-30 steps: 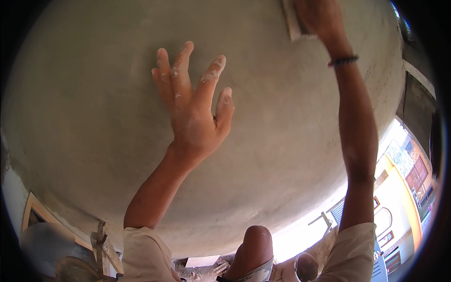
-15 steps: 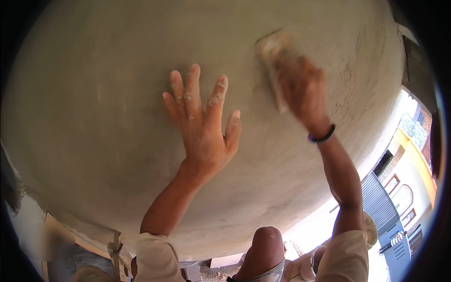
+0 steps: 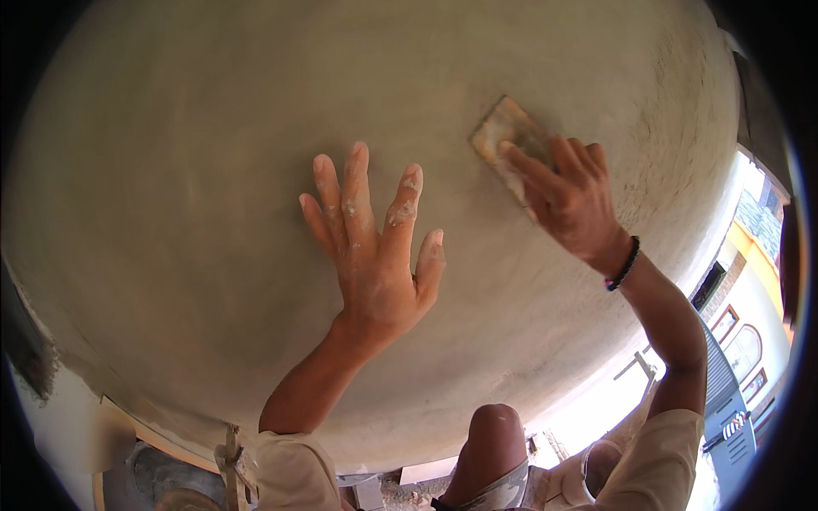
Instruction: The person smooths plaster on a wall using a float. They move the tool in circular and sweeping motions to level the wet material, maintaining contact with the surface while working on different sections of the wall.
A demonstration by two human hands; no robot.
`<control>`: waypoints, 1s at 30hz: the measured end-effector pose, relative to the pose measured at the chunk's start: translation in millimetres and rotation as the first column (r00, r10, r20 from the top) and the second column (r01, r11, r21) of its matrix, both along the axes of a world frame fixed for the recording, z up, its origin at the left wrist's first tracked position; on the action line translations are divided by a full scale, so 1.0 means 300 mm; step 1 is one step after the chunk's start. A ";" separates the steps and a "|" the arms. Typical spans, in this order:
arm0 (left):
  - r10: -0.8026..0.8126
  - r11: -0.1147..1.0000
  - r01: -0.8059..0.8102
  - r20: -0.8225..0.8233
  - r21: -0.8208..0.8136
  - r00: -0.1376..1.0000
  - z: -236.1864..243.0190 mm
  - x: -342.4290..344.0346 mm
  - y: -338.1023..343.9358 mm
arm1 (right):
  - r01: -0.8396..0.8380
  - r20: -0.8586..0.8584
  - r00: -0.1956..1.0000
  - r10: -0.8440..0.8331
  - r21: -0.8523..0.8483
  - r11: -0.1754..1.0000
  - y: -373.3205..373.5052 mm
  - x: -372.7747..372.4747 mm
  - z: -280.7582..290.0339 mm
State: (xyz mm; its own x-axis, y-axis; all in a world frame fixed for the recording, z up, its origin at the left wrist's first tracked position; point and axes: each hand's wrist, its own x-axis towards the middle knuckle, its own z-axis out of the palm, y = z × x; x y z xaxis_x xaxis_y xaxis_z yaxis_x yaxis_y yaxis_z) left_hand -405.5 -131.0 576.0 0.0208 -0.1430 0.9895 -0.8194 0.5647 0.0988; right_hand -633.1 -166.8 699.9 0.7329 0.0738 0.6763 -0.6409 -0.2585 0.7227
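A wide grey-beige plastered wall (image 3: 239, 255) fills most of the view. My left hand (image 3: 375, 255) lies on it with fingers spread, pale plaster smears on the fingertips; nothing is held in it. To its right, my right hand (image 3: 575, 196) grips a flat rectangular plastering float (image 3: 503, 128) with worn, plaster-stained edges. The float rests against the wall, tilted with its top toward the upper left. My fingers hide its handle. A dark bracelet (image 3: 626, 264) circles my right wrist.
My bent knee (image 3: 494, 439) is below, close to the wall's lower edge. Rough wooden posts (image 3: 234, 464) and a dark round tub (image 3: 175, 477) stand at lower left. A blue metal gate (image 3: 728, 426) and a white building (image 3: 745, 349) show at right.
My right hand has moved the float a little down and to the right across the wall, and the float is more tilted. My left hand appears slightly lower, still spread.
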 end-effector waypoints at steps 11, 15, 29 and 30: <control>-0.038 0.995 0.031 -0.075 -0.097 0.996 0.054 0.029 0.049 | 0.039 -0.064 0.997 -0.038 0.011 0.999 0.003 -0.077 0.004; -0.044 0.994 0.037 -0.075 -0.103 0.996 0.042 0.028 0.035 | -0.003 0.145 0.989 0.001 0.018 1.000 -0.031 0.053 0.132; 0.010 1.000 -0.011 -0.081 -0.012 0.997 0.019 0.015 0.003 | -0.104 0.467 0.883 0.048 0.095 0.990 -0.107 -0.101 0.122; 0.016 1.000 -0.015 -0.066 0.004 0.998 0.013 0.000 0.002 | -0.120 0.476 0.878 0.047 0.123 0.985 -0.113 -0.067 0.077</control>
State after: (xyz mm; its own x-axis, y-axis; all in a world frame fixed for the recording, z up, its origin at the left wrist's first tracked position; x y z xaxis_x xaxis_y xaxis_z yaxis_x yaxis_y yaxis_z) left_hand -405.5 -130.3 579.8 0.0884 -0.1451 0.9855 -0.8197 0.5515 0.1547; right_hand -653.2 -200.7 723.0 0.3213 -0.0040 0.9470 -0.8667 -0.4041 0.2923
